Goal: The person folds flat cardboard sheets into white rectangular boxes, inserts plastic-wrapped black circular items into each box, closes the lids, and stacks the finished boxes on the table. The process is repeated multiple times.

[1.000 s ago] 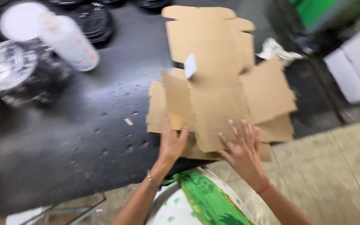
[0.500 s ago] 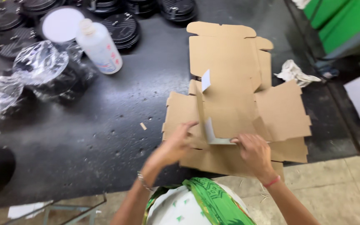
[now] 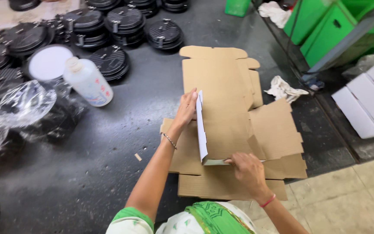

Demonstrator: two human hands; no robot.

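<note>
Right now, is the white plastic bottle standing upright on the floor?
No, the white bottle lies tilted on its side beside the round white lid, left of the cardboard.

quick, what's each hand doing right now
Left hand: fingers pressed against the raised side flap of the flat cardboard box.
Right hand: pinching the box's near edge.
</note>
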